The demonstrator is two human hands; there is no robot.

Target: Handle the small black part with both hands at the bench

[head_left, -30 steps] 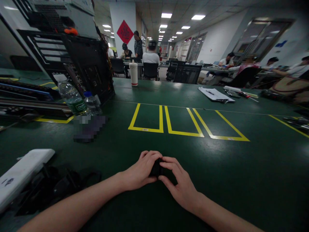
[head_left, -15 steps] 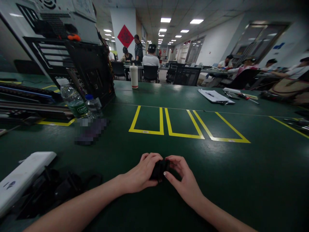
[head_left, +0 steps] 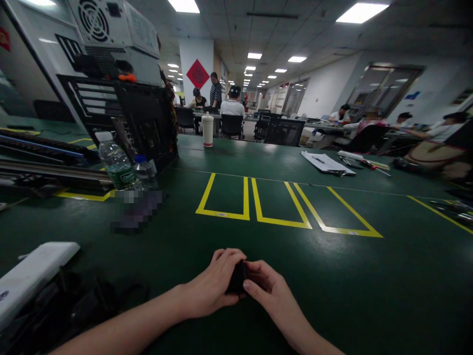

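Note:
Low in the middle of the head view, a small black object sits between my two hands; its kind is hard to make out in the dim light. My left hand wraps around its left side, fingers over the top and thumb below. From the right, my right hand pinches the object's edge between thumb and fingertips. Both hands hide much of its surface. Under them lies the dark green tabletop.
Yellow tape outlines mark the table ahead. At left stand a computer case, water bottles, a white box and dark items. Further off are a white cup, a clipboard and seated people.
The whole view has tilted up, so things appear lower. My right hand has closed in on the black object, its fingers now nearer my left hand.

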